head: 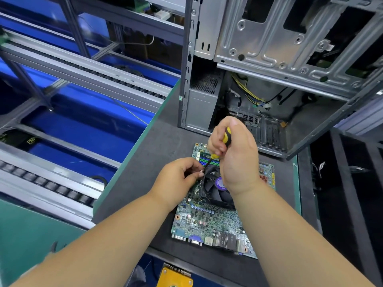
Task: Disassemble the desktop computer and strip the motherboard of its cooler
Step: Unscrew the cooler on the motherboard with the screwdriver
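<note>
Half the job looks done: the motherboard (209, 224) lies out of the computer case (269, 79) on the dark mat (145, 162), its cooler (215, 189) not yet off. The right hand (234, 150) grips a screwdriver (224, 139) at the cooler's corner, while the left hand (178, 179) pinches near the tip

Dark bench mat (157, 146) carries motherboard (209, 224), open computer case (269, 59)
</note>
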